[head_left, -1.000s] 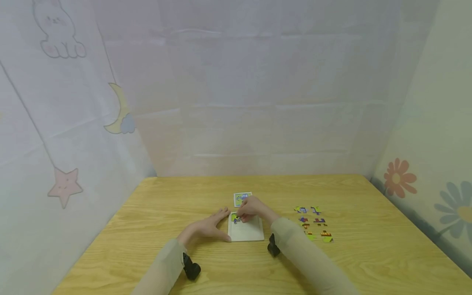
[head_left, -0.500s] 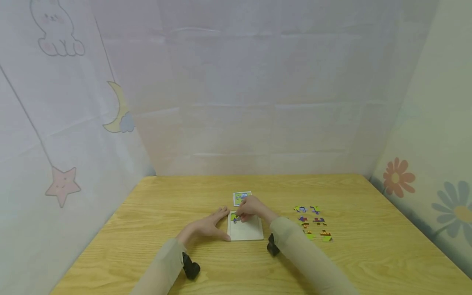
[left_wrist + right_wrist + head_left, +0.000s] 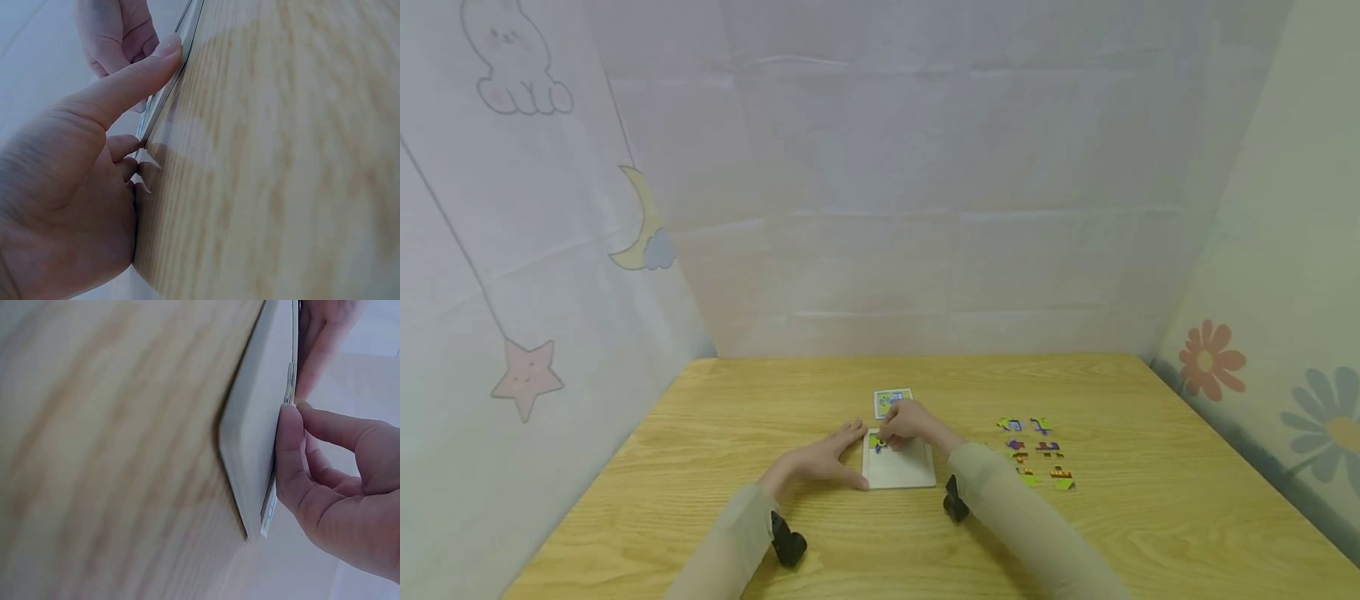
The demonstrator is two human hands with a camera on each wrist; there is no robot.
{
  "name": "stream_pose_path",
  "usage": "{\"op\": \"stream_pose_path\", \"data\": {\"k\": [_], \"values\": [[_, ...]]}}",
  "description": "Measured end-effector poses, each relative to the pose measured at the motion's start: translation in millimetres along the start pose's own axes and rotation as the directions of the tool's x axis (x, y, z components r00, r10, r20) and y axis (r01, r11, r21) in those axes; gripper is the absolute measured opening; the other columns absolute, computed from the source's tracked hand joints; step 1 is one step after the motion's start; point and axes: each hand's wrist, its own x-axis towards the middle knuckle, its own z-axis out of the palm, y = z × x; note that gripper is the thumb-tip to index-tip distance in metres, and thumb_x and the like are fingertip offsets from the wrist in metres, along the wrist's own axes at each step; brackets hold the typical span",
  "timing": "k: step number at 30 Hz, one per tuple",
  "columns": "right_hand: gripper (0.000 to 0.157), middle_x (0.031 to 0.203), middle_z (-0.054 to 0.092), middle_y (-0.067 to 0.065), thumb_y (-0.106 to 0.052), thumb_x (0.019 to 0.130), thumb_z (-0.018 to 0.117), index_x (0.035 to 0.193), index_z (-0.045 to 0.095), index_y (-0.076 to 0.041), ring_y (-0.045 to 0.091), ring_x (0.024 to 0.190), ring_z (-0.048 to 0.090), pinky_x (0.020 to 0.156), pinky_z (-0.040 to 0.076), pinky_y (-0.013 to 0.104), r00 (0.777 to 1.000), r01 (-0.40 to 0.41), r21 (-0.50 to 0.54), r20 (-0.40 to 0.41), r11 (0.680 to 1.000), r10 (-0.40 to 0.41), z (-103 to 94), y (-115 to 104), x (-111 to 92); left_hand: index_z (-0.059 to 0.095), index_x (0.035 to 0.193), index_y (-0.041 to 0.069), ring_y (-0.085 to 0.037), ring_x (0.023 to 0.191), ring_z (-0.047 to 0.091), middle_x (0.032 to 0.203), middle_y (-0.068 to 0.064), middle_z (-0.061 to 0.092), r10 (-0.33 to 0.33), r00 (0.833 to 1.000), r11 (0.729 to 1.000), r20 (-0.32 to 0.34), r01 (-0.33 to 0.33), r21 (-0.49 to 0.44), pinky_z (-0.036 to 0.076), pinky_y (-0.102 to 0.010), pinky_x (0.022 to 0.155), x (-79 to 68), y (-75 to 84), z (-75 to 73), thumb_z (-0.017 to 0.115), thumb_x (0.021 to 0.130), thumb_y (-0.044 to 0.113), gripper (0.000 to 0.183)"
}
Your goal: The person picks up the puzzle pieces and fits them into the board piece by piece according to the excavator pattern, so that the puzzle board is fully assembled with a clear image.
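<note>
A pale puzzle board (image 3: 901,477) lies flat on the table. My left hand (image 3: 822,461) rests beside its left edge, thumb and fingers spread and touching the board, as the left wrist view also shows. Over the board's upper part, my right hand (image 3: 912,423) pinches a small puzzle piece between thumb and index finger. Much of that piece is hidden by the fingertips. Green and purple puzzle piece (image 3: 876,441) shows in the board's upper left corner; where it ends and the pinched one begins, I cannot tell. In the right wrist view the fingertips meet at the board's (image 3: 256,431) surface.
Behind the board lies a small picture card (image 3: 887,403), partly covered by the right hand. Several loose puzzle pieces (image 3: 1048,448) lie in rows to the right on the wooden table (image 3: 760,383). Printed fabric (image 3: 880,208) hangs behind and at both sides.
The right fingers shift very slightly over the piece at the board's upper left. The left hand, board and loose pieces stay where they were; the head view drifts a little.
</note>
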Motion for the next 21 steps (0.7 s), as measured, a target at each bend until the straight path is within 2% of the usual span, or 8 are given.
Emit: {"op": "stream_pose_path", "data": {"k": [5,10,16,21], "values": [[0.011,0.073,0.070,0.011,-0.012,0.084,0.068,0.082,0.066,-0.001,0.015,0.059,0.066,0.059,0.057,0.027,1.000,0.007,0.042,0.021,0.999,-0.007,-3.3,0,-2,0.012,0.152,0.009,-0.033,0.145,-0.002,0.159,-0.012,0.000,-0.011,1.000,1.000,-0.008,0.011,0.000,0.009,-0.057,0.115,-0.5,-1.0,-0.3,0.070,0.081,0.044,0.098],[0.017,0.074,0.069,0.010,-0.017,0.086,0.067,0.083,0.065,-0.001,0.016,0.061,0.066,0.060,0.057,0.028,0.998,0.020,0.052,0.051,0.998,-0.022,-7.6,2,-4,0.013,0.151,0.009,-0.033,0.145,-0.001,0.159,-0.013,0.000,-0.018,1.000,1.000,-0.011,0.018,-0.002,0.009,-0.057,0.115,-0.8,-0.6,1.2,0.070,0.081,0.044,0.098],[0.022,0.085,0.069,0.011,-0.020,0.089,0.063,0.094,0.069,0.001,0.019,0.075,0.066,0.068,0.057,0.031,0.993,0.105,0.016,0.056,0.994,-0.105,-19.8,2,-12,0.013,0.151,0.009,-0.033,0.145,-0.002,0.158,-0.013,0.000,-0.014,1.000,1.000,-0.003,0.014,0.007,0.009,-0.056,0.115,-1.2,0.9,1.0,0.070,0.081,0.044,0.098],[0.023,0.098,0.068,0.008,-0.024,0.090,0.062,0.103,0.069,-0.005,0.024,0.090,0.063,0.080,0.054,0.039,0.984,0.176,-0.005,0.005,0.984,-0.176,-35.1,3,-21,0.013,0.151,0.009,-0.033,0.145,-0.001,0.158,-0.014,0.000,-0.010,1.000,1.000,-0.008,0.010,0.020,0.010,-0.056,0.115,-0.9,0.7,0.1,0.070,0.081,0.044,0.098]]}}
